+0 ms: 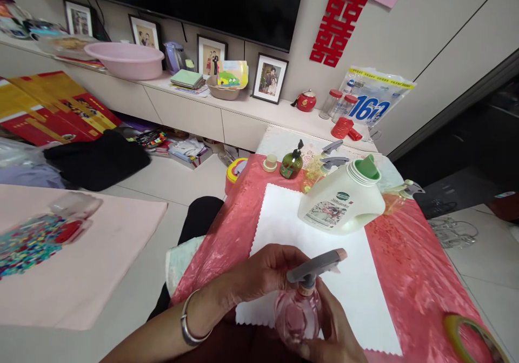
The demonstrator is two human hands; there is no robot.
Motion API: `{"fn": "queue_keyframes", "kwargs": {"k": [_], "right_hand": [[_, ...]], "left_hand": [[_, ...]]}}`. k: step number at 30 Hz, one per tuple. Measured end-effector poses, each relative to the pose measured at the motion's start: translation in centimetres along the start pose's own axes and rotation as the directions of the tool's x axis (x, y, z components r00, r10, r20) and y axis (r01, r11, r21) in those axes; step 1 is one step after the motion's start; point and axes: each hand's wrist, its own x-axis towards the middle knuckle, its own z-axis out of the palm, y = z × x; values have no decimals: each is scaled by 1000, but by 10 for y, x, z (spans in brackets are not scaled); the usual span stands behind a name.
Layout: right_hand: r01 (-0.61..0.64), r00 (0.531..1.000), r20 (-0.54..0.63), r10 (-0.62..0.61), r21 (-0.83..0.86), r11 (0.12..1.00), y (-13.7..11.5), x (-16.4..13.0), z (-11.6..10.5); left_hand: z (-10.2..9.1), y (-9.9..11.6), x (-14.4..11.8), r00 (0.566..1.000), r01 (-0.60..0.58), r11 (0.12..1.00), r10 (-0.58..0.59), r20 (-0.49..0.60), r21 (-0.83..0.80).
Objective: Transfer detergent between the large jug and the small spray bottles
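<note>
A clear pink spray bottle (pixel 298 317) with a grey trigger head (pixel 316 265) is held upright low in the head view. My right hand (pixel 340 333) wraps round the bottle's body from the right and below. At the neck, my left hand (pixel 270 271) is closed on the trigger head, its fingertips partly hidden behind it. Just beyond stands a large pale green detergent jug (pixel 343 198) with an open mouth and a green spout inside. The jug rests on a white sheet (pixel 279 222) with a scalloped edge.
Behind the jug are a green pump bottle (pixel 291 164), a small round cap (pixel 270 162) and yellowish spray bottles (pixel 314 178). Another spray bottle (pixel 395 200) stands right of the jug. A tape roll (pixel 472 338) lies at the lower right of the red-covered table (pixel 409 260).
</note>
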Motion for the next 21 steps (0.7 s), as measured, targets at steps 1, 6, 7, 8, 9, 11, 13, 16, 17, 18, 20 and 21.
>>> {"fn": "queue_keyframes", "kwargs": {"k": [1, 6, 7, 8, 9, 11, 13, 16, 17, 18, 20, 21], "right_hand": [[31, 999, 32, -30, -27, 999, -4, 2, 2], [91, 992, -61, -114, -297, 950, -12, 9, 5], [107, 986, -79, -146, -373, 922, -11, 10, 5], [124, 981, -82, -177, -436, 891, -9, 10, 4], [136, 977, -80, -198, -482, 866, -7, 10, 3], [123, 972, -108, -210, -525, 842, -2, 9, 2], [86, 962, -172, -212, -546, 833, 1, 6, 0], [53, 935, -261, -241, -567, 822, 5, -3, -10], [46, 927, -279, -252, -580, 813, 5, -6, -16], [36, 917, -298, -264, -599, 800, 4, -10, -22], [-8, 884, -357, -300, -654, 757, -2, -17, -36], [-44, 860, -398, -321, -683, 730, -8, -20, -43]], "left_hand": [[1, -2, 1, 1000, -7, 1000, 6, -24, -24], [9, -6, 5, 985, -55, 996, 43, -166, -65], [10, -7, 5, 981, -73, 995, 60, -187, -63], [11, -8, 6, 976, -93, 994, 79, -203, -61], [12, -8, 8, 972, -112, 992, 96, -217, -62], [13, -8, 9, 958, -149, 985, 122, -260, -85], [12, -2, 10, 924, -228, 966, 175, -341, -122], [2, 16, 8, 846, -405, 895, 291, -447, -184], [-3, 23, 6, 824, -459, 865, 329, -461, -203], [-9, 30, 5, 804, -505, 836, 363, -471, -217], [-23, 37, 2, 780, -554, 798, 397, -484, -236], [-30, 37, 1, 777, -556, 795, 394, -491, -243]]}}
